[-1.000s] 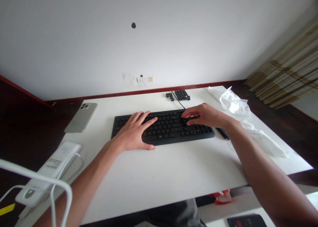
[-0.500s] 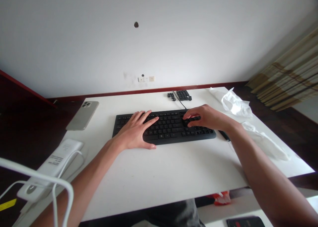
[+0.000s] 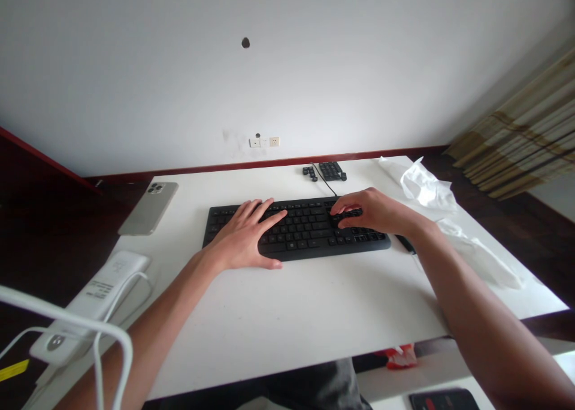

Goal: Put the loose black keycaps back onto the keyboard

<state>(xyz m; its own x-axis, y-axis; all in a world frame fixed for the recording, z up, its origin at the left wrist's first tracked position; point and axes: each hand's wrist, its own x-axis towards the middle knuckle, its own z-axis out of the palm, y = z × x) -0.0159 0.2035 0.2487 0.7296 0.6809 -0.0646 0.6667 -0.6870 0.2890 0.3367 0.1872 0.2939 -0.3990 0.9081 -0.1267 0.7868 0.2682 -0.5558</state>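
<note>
At the far left, a white charger block (image 3: 87,305) with its cable is lying near the table (image 3: 287,326) edge; a phone (image 3: 148,208) is resting face down behind it. We are laying our left hand (image 3: 245,239) flat, fingers spread, on the left half of the black keyboard (image 3: 309,227), gripping nothing. Our right hand (image 3: 375,211) is curling its fingertips together over a key right of centre, seemingly pinching or seating a keycap. Loose keycaps (image 3: 330,171) are waiting behind; crumpled plastic wrap (image 3: 426,185) is lying rightmost. The next move likely calls for steady bracing and a careful vertical force.
</note>
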